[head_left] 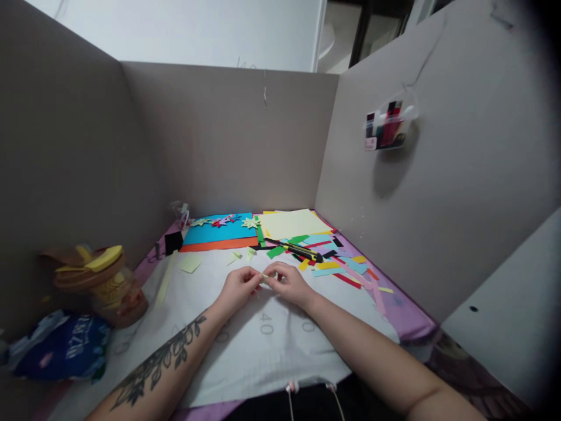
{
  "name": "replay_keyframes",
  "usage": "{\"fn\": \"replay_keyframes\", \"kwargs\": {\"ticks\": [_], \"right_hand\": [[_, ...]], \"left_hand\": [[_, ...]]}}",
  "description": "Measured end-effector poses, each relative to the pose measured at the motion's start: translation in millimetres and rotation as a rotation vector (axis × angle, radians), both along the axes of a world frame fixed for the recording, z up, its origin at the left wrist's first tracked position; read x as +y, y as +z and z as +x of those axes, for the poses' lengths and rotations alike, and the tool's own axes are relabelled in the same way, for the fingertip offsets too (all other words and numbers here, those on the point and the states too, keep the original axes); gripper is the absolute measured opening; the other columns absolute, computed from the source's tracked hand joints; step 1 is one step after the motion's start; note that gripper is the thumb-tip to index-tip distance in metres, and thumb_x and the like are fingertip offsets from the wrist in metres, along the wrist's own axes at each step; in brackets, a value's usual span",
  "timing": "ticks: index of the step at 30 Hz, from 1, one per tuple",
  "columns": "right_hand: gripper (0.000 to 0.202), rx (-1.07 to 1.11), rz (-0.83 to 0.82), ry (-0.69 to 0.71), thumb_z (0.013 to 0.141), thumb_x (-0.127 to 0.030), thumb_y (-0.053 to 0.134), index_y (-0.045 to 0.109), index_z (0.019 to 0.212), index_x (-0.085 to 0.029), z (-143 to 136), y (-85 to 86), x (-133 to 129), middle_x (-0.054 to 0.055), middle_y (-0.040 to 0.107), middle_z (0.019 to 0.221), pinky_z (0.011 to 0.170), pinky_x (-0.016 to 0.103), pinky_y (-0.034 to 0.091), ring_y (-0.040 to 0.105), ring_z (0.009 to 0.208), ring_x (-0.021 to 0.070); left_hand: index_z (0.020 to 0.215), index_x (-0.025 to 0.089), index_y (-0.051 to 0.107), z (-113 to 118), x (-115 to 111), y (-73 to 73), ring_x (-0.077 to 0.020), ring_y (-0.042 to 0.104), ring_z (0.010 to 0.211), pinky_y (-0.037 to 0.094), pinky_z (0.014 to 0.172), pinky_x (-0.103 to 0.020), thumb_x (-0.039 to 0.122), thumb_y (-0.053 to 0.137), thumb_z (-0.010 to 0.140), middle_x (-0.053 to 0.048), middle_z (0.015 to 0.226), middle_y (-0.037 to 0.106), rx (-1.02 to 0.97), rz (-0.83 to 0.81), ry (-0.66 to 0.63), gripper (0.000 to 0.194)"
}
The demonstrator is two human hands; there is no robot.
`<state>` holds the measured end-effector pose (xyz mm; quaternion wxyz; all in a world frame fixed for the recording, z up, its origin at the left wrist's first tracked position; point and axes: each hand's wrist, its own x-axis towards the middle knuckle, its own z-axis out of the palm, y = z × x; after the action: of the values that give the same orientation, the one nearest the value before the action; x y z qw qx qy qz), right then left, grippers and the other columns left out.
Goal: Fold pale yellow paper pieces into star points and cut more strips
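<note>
My left hand [240,287] and my right hand [289,283] meet above the white sheet [245,365]. Between their fingertips they pinch a small pale green paper piece [265,278], mostly hidden by the fingers. Just beyond my hands lie two small folded pale green pieces [234,257]. A pale green square [190,262] and a long pale strip [165,279] rest to the left. Paper stars [219,221] in several colours sit on the blue paper [197,235] at the back.
A yellow and black cutter [302,251] lies among coloured paper strips [344,279] on the right. Cream sheets [293,224] are at the back. A lidded cup [120,292] and a blue packet [65,348] stand left. A clear container [390,126] hangs on the right wall.
</note>
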<state>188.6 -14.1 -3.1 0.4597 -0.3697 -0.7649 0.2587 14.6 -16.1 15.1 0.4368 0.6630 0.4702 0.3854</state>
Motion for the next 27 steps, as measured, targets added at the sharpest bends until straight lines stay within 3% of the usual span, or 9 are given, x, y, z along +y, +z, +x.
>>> {"fn": "replay_keyframes", "kwargs": {"ticks": [6,13,20,27], "right_hand": [[0.012,-0.012,0.08,-0.142,0.08,-0.022,0.057,0.068,0.075,-0.022,-7.4,-9.0,1.6,0.007,0.065,0.094,0.081,0.033,0.045,0.057,0.092,0.0191],[0.017,-0.041,0.073,-0.09,0.077,-0.015,0.055,0.07,0.074,-0.022,-10.8,-13.9,4.1,0.007,0.063,0.104,0.092,0.036,0.04,0.054,0.102,0.0203],[0.004,0.066,-0.111,-0.141,0.076,-0.021,0.056,0.059,0.077,-0.019,-12.7,-5.1,0.3,0.0,0.061,0.074,0.066,0.025,0.044,0.056,0.073,0.0148],[0.012,0.06,-0.204,-0.132,0.074,-0.022,0.054,0.058,0.064,-0.017,-14.5,-9.7,5.0,-0.002,0.057,0.064,0.062,0.023,0.039,0.051,0.065,0.0129]], "left_hand": [[0.075,0.016,0.068,-1.0,0.2,-5.1,-0.0151,0.058,0.057,0.042,0.055,-0.024,0.04,0.056,0.077,-0.003,0.063,0.067,0.108,0.124,0.046,0.027],[0.079,0.018,0.07,-4.3,1.3,-6.2,-0.0152,0.06,0.065,0.042,0.063,-0.024,0.033,0.053,0.08,-0.002,0.074,0.07,0.223,0.283,0.013,0.023],[0.073,0.017,0.067,-5.4,3.1,-5.4,-0.0152,0.057,0.065,0.04,0.061,-0.023,0.034,0.051,0.081,-0.001,0.07,0.067,0.191,0.285,0.04,0.024],[0.072,0.017,0.063,-2.1,4.9,-4.8,-0.0138,0.053,0.062,0.04,0.058,-0.023,0.031,0.052,0.077,0.0,0.065,0.062,0.2,0.278,-0.001,0.018]]}}
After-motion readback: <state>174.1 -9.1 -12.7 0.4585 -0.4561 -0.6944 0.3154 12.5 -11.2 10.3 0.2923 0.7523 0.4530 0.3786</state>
